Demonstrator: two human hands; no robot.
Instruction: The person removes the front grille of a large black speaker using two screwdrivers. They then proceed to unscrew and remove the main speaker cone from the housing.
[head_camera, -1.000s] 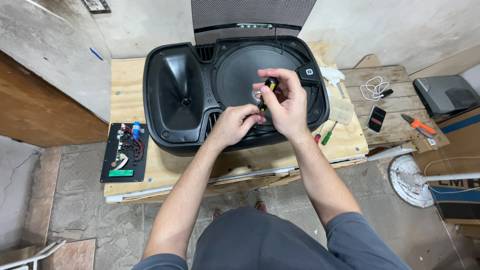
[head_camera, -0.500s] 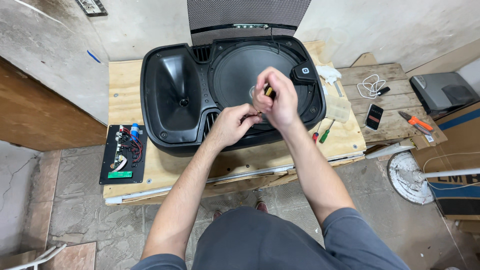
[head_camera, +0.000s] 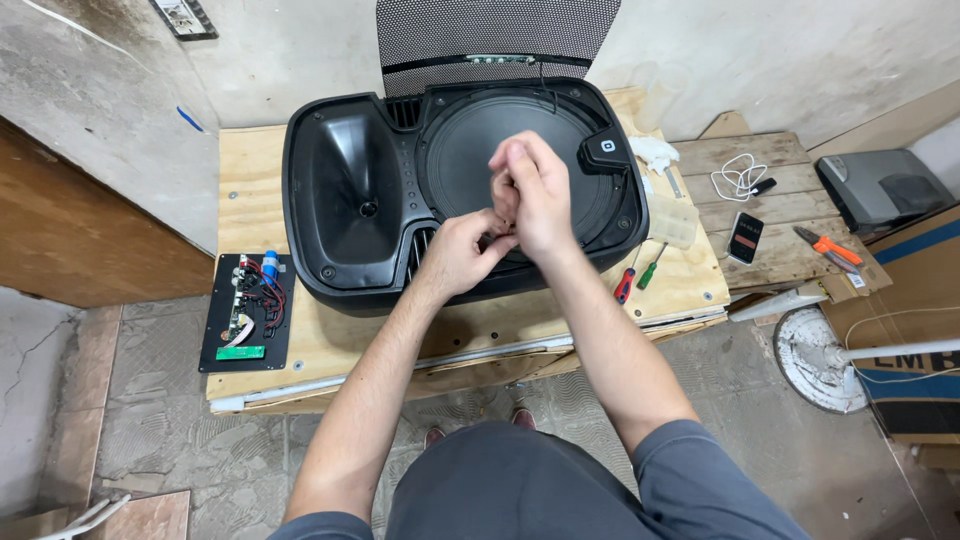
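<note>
Change since earlier frames: the right hand (head_camera: 535, 195) had turned over, so the yellow-and-black tool handle seen in it before was now hidden behind the knuckles; both hands sat a little lower over the speaker cone.
Left hand (head_camera: 462, 250): fingers curled, tips pinched together on something small against the right hand; what they held was too small to make out.
Right hand: closed into a loose fist, back of the hand up; whether it still gripped the tool could not be told.
Speaker cabinet (head_camera: 350, 215): black, lying face up on the plywood table (head_camera: 250, 170), grille removed; hands worked above the lower edge of the round cone (head_camera: 470, 150).
Grille (head_camera: 495, 35): perforated metal, stood against the wall behind the cabinet.
Circuit panel (head_camera: 248, 312): black plate with wires and a blue part, lying at the table's left front corner, well apart from the hands.
Screwdrivers (head_camera: 636, 278): one red-handled, one green-handled, just beside the cabinet's right side.
Pliers (head_camera: 828, 248): orange-handled, on the side bench by a phone (head_camera: 745, 237) and a white cable (head_camera: 738, 178).
Step in hand: judged to be fine fingertip work at the cone's rim, probably fitting or loosening a small fastener or bit.
Next move calls for: a steady two-handed pinch, kept clear of the soft cone.
</note>
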